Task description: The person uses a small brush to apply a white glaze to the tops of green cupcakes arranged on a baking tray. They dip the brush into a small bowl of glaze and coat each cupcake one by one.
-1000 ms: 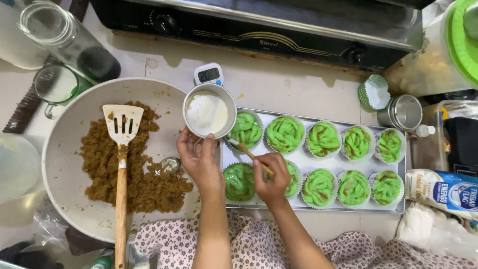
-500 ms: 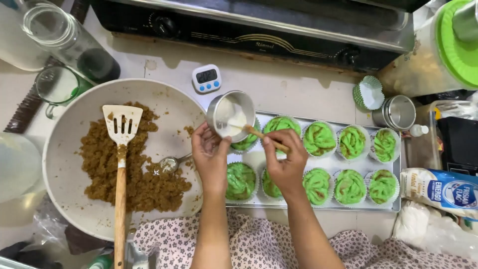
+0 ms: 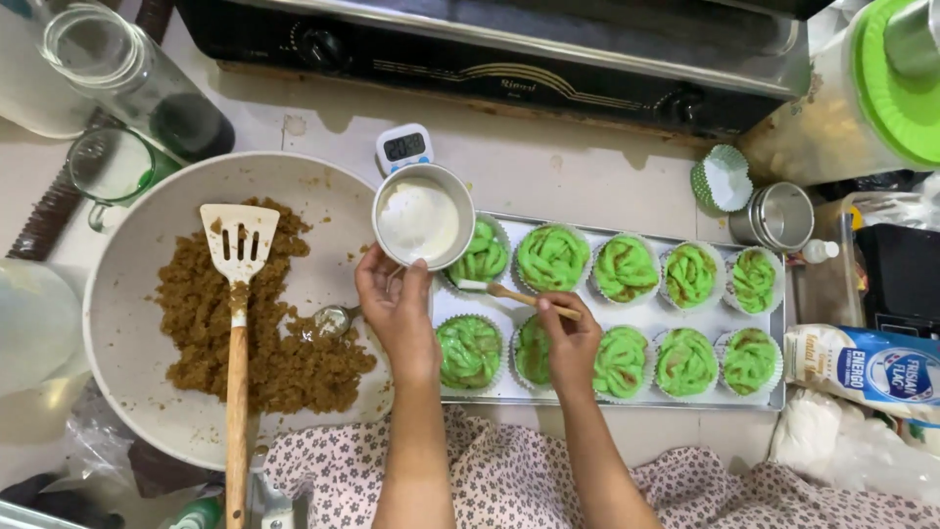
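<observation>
Steel cup [image 3: 421, 217] of white liquid hangs over the tray's [image 3: 627, 397] left end, its handle pinched between the fingers [image 3: 377, 284] of the left hand [image 3: 397, 309]. Right hand [image 3: 568, 338] clenches a wooden-handled brush [image 3: 504, 291], whose bristles touch the upper-left green cake [image 3: 480, 257], just beneath the cup. Beside them, a wide pan [image 3: 137, 294] holds brown crumbs.

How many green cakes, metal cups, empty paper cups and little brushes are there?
Green swirled cakes in paper cups on the flat metal tray: 10
Round shiny metal cups: 2
Empty green paper cup: 1
Small wooden brush: 1
Total: 14
</observation>
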